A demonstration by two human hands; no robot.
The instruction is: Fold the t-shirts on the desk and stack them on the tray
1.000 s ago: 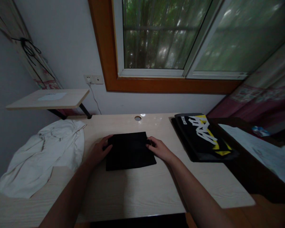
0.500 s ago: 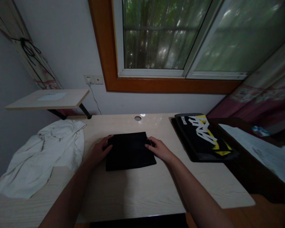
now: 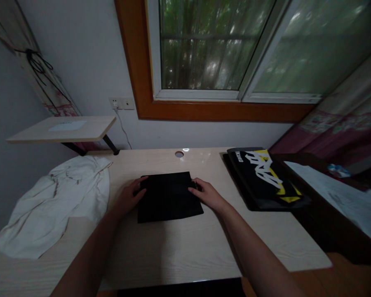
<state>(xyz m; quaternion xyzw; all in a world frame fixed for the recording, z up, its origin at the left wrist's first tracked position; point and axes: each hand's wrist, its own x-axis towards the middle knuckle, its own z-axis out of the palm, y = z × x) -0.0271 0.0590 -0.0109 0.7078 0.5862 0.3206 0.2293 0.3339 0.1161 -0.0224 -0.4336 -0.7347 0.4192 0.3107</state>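
Black cloth [image 3: 169,202], flat, looks folded, mid-tabletop [image 3: 200,247], roughly four-sided, near edge slightly slanted. Left hand [image 3: 131,196] pinches its left edge, right hand [image 3: 207,194] pinches its right edge; thumbs on top, other fingers partly hidden. Both forearms come in from the near side and cover bits of tabletop.

Left of the left arm: crumpled white cloth [image 3: 62,198], big, takes up most of that side, close to the arm, well apart from the black one. Behind it a small raised shelf [image 3: 94,128] on black legs, paper sheet [image 3: 67,126] lying on top, writing too small to read.

Right rear: black package [image 3: 261,181], yellow and white print, stacked on or part of something dark; lies near the tabletop's right edge, near corner sticking out past it. Well apart from the right hand. Round hole [image 3: 179,154] in the tabletop at the back, behind the black cloth.

Further right, lower dark furniture with a pale sheet [image 3: 340,198] and a small shiny packet [image 3: 339,170], blurry. Back wall: outlet [image 3: 121,103] with cord [image 3: 123,128] running down behind the tabletop, window [image 3: 200,49] in an orange-brown frame, tied curtain [image 3: 34,53] on the left, another curtain [image 3: 334,123] on the right. Dim light.
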